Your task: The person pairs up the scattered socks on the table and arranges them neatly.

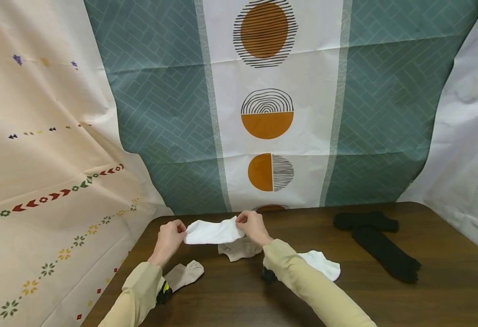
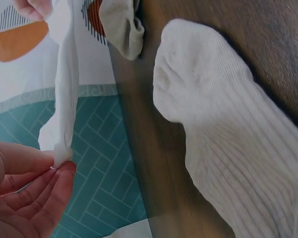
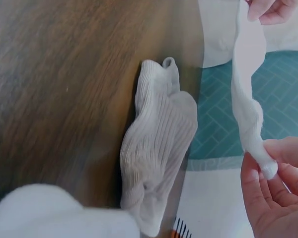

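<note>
Hanging between two hands above the table, a white sock is pinched at one end by the left hand and at the other by the right hand. From where I stand, both pinches look slight: if either loosens, that end could drop onto the crumpled beige sock showing below. Tugging too hard might slip a corner free. A careless forearm could also drag the flatter beige sock or the second white sock beside the right sleeve.
</note>
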Demonstrator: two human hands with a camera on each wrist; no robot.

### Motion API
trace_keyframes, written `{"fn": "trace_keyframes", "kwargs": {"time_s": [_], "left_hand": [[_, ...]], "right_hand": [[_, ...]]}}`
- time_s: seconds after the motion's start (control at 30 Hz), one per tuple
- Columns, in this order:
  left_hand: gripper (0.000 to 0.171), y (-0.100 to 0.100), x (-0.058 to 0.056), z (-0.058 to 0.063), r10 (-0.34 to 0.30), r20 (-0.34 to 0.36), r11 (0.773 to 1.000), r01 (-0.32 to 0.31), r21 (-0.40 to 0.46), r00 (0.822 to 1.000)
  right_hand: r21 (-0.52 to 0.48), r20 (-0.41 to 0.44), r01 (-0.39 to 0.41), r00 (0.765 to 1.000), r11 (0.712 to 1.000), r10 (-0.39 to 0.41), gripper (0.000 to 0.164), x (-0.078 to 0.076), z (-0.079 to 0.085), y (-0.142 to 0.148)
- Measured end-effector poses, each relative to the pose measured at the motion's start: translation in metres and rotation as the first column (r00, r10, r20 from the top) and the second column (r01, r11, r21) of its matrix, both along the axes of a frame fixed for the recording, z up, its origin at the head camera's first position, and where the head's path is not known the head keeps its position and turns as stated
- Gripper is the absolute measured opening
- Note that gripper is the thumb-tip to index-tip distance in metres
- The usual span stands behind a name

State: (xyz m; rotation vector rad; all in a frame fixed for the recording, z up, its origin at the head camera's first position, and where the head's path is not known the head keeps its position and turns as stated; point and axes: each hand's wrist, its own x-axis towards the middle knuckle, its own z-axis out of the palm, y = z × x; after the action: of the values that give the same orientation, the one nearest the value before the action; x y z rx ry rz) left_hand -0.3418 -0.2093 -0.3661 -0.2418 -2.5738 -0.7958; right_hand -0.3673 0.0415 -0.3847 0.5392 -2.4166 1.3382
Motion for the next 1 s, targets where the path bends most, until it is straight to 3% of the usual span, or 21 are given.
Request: {"fn": "trace_keyframes", "kwargs": {"time_s": [1.0], "left_hand": [[0.008,0.033,-0.002,0.004,-0.057,-0.015,0.996,0.058,0.063,0.998]], "right_hand": [[-0.012,0.023,0.102,0.995,0.995,-0.102,0.005,0.0,0.006,0.038]]}}
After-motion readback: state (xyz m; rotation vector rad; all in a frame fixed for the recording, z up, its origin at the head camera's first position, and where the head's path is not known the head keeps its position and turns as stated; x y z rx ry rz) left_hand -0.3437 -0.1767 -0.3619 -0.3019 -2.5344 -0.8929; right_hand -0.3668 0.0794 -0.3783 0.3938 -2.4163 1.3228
